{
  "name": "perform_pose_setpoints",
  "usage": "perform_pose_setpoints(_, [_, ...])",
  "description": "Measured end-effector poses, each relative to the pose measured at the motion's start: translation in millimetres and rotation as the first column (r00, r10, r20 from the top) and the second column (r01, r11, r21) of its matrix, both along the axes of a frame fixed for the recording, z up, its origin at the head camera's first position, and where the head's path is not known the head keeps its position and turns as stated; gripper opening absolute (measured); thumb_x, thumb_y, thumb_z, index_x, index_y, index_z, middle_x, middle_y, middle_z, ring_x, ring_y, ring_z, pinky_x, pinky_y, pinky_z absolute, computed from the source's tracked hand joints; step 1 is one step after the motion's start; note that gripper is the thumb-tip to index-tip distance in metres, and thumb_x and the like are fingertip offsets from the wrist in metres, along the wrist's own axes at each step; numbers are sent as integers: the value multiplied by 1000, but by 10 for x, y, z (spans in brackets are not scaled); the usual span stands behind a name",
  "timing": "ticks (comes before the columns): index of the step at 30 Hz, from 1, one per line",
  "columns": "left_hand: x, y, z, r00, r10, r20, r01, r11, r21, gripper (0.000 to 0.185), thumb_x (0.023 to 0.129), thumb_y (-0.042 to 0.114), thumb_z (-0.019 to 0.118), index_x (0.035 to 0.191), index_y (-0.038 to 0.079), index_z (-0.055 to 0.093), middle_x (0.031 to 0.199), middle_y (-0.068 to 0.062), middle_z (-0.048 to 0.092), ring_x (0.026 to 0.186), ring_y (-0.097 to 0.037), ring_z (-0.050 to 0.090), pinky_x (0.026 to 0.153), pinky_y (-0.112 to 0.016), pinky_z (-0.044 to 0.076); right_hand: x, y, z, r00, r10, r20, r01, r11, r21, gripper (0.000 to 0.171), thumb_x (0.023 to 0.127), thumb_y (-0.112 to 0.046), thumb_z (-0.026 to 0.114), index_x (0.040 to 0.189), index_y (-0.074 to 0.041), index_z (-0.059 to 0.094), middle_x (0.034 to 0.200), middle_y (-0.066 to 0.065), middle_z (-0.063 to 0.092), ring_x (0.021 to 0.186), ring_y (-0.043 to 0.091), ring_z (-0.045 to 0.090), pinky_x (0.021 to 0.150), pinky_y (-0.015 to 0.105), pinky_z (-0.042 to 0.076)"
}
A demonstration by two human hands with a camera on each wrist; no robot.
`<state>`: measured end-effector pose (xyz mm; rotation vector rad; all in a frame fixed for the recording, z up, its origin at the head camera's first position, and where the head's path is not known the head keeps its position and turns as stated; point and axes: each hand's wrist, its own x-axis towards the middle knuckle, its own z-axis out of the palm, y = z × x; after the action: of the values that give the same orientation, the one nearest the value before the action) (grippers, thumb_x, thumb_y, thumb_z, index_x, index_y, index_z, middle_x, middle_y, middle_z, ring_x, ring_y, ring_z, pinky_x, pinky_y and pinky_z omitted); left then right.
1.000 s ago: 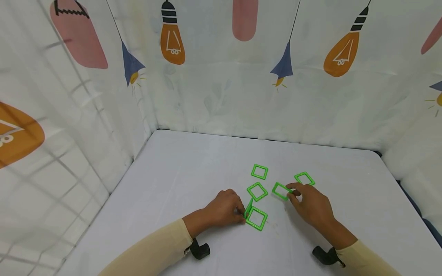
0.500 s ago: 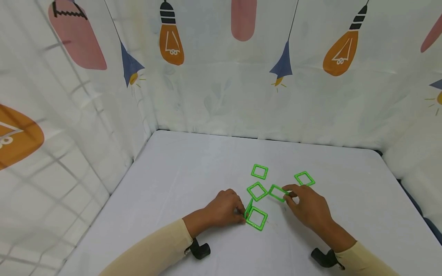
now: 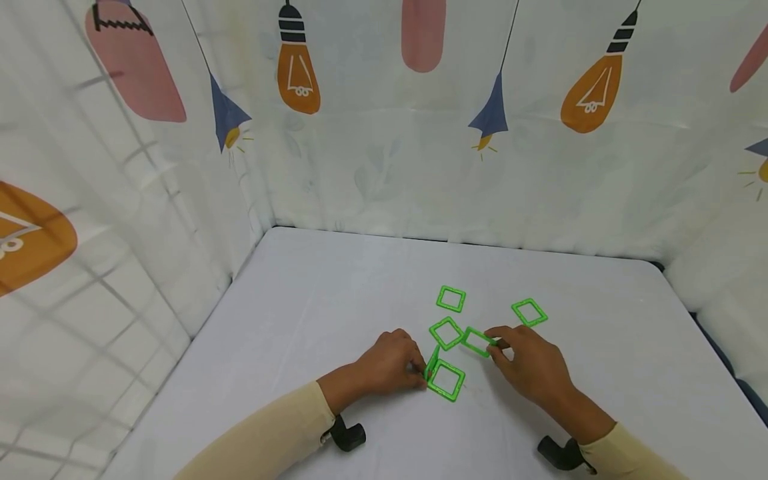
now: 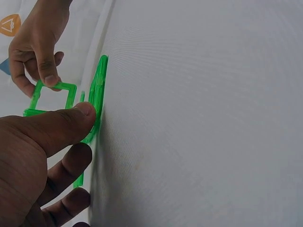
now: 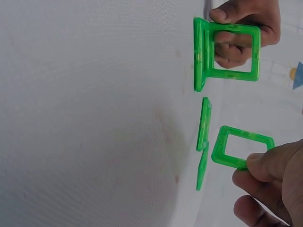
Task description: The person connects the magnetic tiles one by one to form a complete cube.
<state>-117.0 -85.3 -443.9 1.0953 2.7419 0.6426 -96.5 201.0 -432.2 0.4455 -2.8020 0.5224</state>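
Observation:
Green square magnetic tiles with open centres are what both hands work with. My left hand (image 3: 393, 363) pinches an upright tile (image 5: 255, 53), which meets a flat tile (image 3: 459, 387) along one edge. In the left wrist view, the left thumb presses on green plastic; part of that tile is hidden. To the right, my right hand (image 3: 534, 367) pinches another tile (image 5: 217, 144) by its edge between thumb and fingers. That tile is tilted and held above the table, close to a loose tile (image 3: 437, 339) in the head view.
Farther back on the white table (image 3: 336, 280) lies a loose tile (image 3: 440, 297). Another tile (image 3: 521, 317) lies flat beyond the right hand. A printed curtain (image 3: 384, 167) surrounds the table at the back and sides. Black camera mounts (image 3: 348, 435) hang under the wrists.
My right hand has moved left and slightly toward me with its tile, nearing the loose tile in the middle. The left hand and its upright tile have stayed put.

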Motion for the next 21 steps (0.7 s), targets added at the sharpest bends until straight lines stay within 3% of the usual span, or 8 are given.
perform_pose_setpoints(10, [-2,-2,-10,1000,4,-8,-4,1000,-3,15,81,31,89,94,26,84,92,21,66,101,-7,52,81,-28,38,16,-83,-8,1000,-3,26,3,1000,14,29,85,-19,84,113,-20,74,92,-2,72,63,6,52,45,23,37])
perform_pose_setpoints(17, [4,-1,0,1000,3,-10,-3,1000,2,15,81,31,89,94,25,84,92,20,66,98,-6,51,79,-27,37,34,-134,-18,1000,8,19,-8,1000,15,29,84,-18,86,111,-21,74,91,-2,71,67,10,59,47,23,39])
perform_pose_setpoints(21, [7,-5,1,1000,4,-3,-4,1000,7,15,81,30,89,94,26,84,91,21,66,98,-5,51,80,-27,38,41,-163,-17,1000,15,16,-15,1000,18,30,83,-18,86,111,-22,75,91,-2,71,64,7,56,46,22,38])
